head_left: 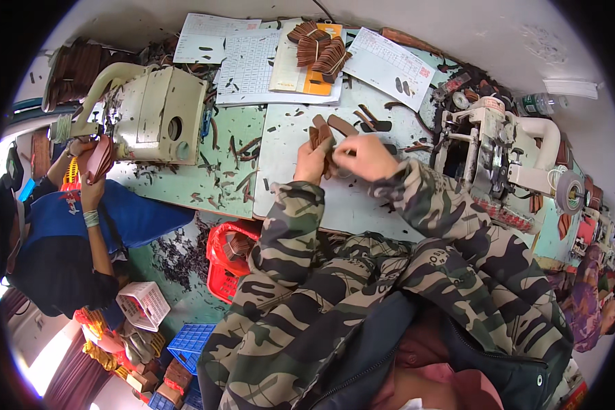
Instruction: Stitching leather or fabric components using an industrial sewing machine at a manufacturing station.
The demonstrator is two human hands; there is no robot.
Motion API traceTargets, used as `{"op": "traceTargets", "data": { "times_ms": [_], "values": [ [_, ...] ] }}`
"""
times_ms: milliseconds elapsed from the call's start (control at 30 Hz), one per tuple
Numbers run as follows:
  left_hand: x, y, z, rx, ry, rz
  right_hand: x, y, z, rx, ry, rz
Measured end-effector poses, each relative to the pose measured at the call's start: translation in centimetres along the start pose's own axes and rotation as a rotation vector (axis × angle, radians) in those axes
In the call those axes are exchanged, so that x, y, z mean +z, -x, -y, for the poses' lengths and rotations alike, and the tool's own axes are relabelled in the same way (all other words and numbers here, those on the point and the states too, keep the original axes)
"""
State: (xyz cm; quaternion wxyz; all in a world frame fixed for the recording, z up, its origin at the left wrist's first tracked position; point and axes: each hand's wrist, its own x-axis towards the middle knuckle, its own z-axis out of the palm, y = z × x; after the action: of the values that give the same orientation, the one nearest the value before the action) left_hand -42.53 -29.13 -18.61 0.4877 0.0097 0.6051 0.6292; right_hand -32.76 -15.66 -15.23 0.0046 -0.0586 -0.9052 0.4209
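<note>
My left hand is closed round a small stack of brown leather pieces, held upright above the pale worktable. Close beside it, my right hand has its fingers curled in toward the stack. Motion blurs those fingertips, and whatever they pinch I cannot make out. A single curved brown leather strip shows just behind my hands. Dark offcuts lie a little farther back on the table. Banded bundles of brown leather pieces rest on an orange and cream pad at the back.
Printed sheets cover the table's back. A cream machine stands left, another machine with a wheel right. At left a co-worker holds brown pieces. A red basket sits by my left arm; scraps litter table and floor.
</note>
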Motion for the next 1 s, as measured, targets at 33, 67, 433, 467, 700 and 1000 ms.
{"op": "traceTargets", "data": {
  "times_ms": [33, 67, 433, 467, 700, 1000],
  "values": [
    [0.4, 0.6, -0.3, -0.045, -0.045, -0.028, -0.1, -0.4, -1.3, 0.138, 0.018, -0.129],
    [0.1, 1.2, -0.1, -0.043, -0.048, -0.034, -0.1, -1.1, -2.0, 0.262, 0.030, -0.250],
    [-1.5, 6.3, 2.4, -0.037, -0.019, -0.192, 0.0, 0.3, -2.9, 0.463, -0.254, -0.154],
    [-1.2, 6.8, 1.2, 0.001, -0.020, -0.175, 0.1, 0.3, -1.7, 0.480, -0.482, -0.095],
    [-5.6, 10.4, 3.3, 0.082, 0.076, -0.248, 5.9, 2.5, 4.6, 0.382, -0.289, 0.141],
    [-7.8, 11.0, 7.5, 0.143, -0.431, -0.543, 12.6, 2.7, 5.5, 0.307, 0.117, 0.136]
  ]
}}
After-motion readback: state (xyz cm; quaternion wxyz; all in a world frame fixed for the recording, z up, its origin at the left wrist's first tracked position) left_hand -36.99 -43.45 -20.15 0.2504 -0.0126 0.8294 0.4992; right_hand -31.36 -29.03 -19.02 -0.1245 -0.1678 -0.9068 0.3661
